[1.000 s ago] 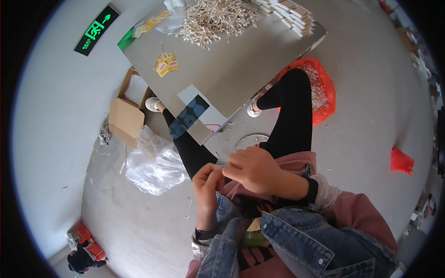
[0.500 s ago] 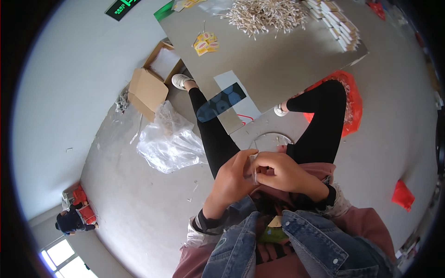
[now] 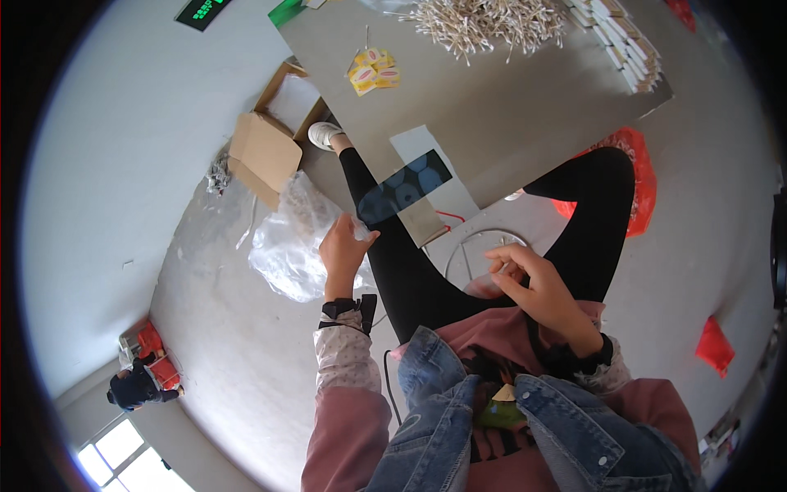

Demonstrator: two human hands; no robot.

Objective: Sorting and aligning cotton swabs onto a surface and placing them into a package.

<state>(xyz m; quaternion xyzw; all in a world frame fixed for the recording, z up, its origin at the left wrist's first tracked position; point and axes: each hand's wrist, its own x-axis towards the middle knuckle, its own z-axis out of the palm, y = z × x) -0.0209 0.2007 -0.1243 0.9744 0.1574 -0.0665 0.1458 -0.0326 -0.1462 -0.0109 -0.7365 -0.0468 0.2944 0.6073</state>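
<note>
My left hand [image 3: 346,248] reaches out above the large clear plastic bag [image 3: 279,246] on the floor, thumb and fingers pinched round a small see-through piece of plastic [image 3: 361,230]. Close by, a blue see-through strip with round shapes [image 3: 407,187] juts off the table edge over my left leg. My right hand [image 3: 537,291] hovers above my lap, its fingers curled together. Something thin and pale may be between the right fingertips, too small to name. The two hands are well apart.
On the grey table [image 3: 492,123] lie a heap of cotton swabs [image 3: 488,25], stacked white sticks [image 3: 623,49] and yellow packets [image 3: 375,71]. An open cardboard box [image 3: 266,152] stands left of it. A red bag [image 3: 643,189] sits under the right corner. A round metal frame [image 3: 463,254] is between my legs.
My hands were together over my lap with clear plastic between them. Now the left has moved forward and left, and the right has shifted slightly right. The view has shifted a little.
</note>
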